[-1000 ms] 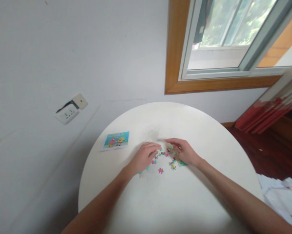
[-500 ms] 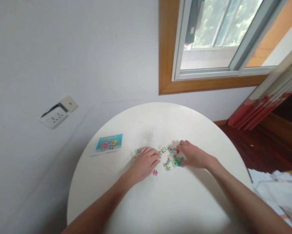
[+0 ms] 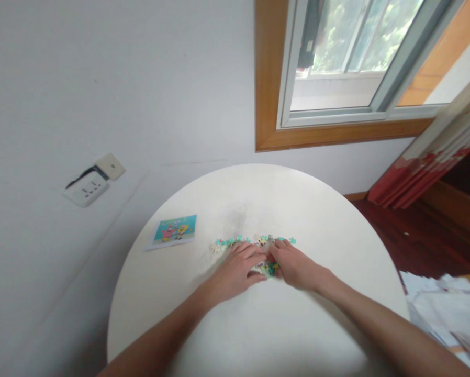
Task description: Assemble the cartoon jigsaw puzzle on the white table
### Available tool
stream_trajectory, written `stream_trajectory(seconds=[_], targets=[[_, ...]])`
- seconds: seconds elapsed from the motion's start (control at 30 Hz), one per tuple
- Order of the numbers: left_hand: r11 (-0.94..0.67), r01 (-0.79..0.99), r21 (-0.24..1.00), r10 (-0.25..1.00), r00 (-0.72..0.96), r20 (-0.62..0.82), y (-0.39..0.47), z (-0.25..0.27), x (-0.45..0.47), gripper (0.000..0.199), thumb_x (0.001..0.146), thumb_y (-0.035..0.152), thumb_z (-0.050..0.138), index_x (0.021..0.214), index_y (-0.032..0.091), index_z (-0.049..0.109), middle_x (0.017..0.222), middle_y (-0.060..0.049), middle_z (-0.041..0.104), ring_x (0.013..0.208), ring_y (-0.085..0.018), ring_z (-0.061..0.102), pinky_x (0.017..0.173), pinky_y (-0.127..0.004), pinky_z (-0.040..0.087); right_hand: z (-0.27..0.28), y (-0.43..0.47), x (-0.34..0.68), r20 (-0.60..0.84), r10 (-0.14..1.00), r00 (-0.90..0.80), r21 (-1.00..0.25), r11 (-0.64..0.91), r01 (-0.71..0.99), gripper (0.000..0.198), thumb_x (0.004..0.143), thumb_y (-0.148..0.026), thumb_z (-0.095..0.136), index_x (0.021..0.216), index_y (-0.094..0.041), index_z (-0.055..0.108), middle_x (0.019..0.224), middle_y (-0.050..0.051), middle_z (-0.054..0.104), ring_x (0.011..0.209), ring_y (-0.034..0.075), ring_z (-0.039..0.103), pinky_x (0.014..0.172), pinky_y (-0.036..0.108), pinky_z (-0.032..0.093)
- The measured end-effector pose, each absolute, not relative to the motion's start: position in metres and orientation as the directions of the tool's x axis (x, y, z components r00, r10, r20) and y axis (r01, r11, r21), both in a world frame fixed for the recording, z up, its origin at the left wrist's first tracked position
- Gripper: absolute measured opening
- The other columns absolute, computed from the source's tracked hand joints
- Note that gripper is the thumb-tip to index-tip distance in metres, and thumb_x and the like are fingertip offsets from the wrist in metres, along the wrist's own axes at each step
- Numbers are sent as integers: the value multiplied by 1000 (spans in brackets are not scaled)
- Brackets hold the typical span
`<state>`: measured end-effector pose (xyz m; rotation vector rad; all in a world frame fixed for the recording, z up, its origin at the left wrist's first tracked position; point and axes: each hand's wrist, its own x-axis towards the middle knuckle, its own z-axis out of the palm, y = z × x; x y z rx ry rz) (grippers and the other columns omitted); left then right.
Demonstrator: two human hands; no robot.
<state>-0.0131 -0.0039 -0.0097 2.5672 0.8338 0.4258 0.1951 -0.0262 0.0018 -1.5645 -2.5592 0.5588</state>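
Observation:
Small jigsaw puzzle pieces (image 3: 229, 242) in green, white and yellow lie in a loose row across the middle of the white round table (image 3: 266, 199). My left hand (image 3: 243, 266) rests over some of them, fingers stretched and thumb apart. Close beside it, my right hand (image 3: 298, 267) curls around a cluster of puzzle pieces (image 3: 272, 269) on the tabletop, between the two hands. Its fingertips are partly hidden. A single green piece (image 3: 292, 240) lies just beyond the right hand. To the left is a card with a cartoon picture (image 3: 175, 230).
A wall with a socket (image 3: 86, 187) stands behind and left of the table. Above the far right side is a wood-framed window (image 3: 272, 78). A red and white curtain (image 3: 400, 178) hangs at the right, and white papers (image 3: 447, 303) lie below it.
My right hand has moved left with the puzzle cluster, up against my left hand. The left hand has shifted slightly right, and its thumb now spreads toward the cluster.

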Motion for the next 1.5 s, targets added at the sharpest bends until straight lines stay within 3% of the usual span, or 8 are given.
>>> stream_trajectory(seconds=[0.13,0.3,0.37,0.53,0.67,1.0,1.2,1.5], targets=[[-705,534,467,658,739,149,-8,-14,-11,43,69,39,85,104,23,66,108,-4,63,110,-26,50,98,-40,37,-7,-29,183,-69,889,-453,-469,372,801,22,77,-9,62,98,-16,58,95,10,66,89,23,59,79,32,41],[-622,549,558,733,660,167,2,-23,-13,3,85,18,68,84,20,65,94,-3,66,97,-21,57,90,-34,42,-17,-23,178,65,915,-399,-711,323,624,17,76,-4,55,83,-19,57,85,4,66,81,18,59,73,27,41],[-556,541,631,778,607,164,6,-23,-15,9,87,16,62,79,19,64,86,-1,66,89,-19,59,85,-32,43,-18,-20,178,116,924,-364,-792,307,528,15,78,-6,54,83,-19,59,83,3,66,79,17,59,72,27,43],[-358,386,850,858,495,136,7,-20,-14,13,90,21,57,99,20,67,91,-2,71,85,-16,64,79,-27,47,-22,-12,177,15,969,-247,-977,67,202,11,84,-21,54,92,-19,62,69,-1,62,60,14,57,56,26,45],[-241,234,942,873,477,105,6,-22,-13,19,86,24,63,103,17,67,93,-4,72,86,-17,66,78,-27,51,-22,-10,173,-43,979,-197,-999,-39,21,17,78,-30,67,90,-19,63,67,-1,65,58,15,61,55,27,49],[-224,318,921,945,301,125,11,-25,-14,11,83,22,58,79,15,64,73,-2,65,68,-14,59,66,-24,46,-24,-7,171,-51,983,-175,-994,-67,-87,23,67,-26,77,84,-16,66,68,0,69,61,14,65,61,28,52],[-169,220,961,910,410,67,13,-18,-17,16,85,28,57,79,14,61,69,2,56,65,-11,51,61,-21,40,-24,-5,172,-91,980,-176,-994,-101,-50,19,68,-27,76,78,-15,66,63,0,67,57,14,62,58,27,51],[-85,79,993,864,503,34,9,-16,-16,22,84,32,64,97,14,62,82,-2,64,75,-15,59,69,-24,45,-24,-7,169,-19,973,-231,-1000,-23,-17,13,76,-26,70,77,-16,62,59,-4,57,51,9,49,49,23,38]])
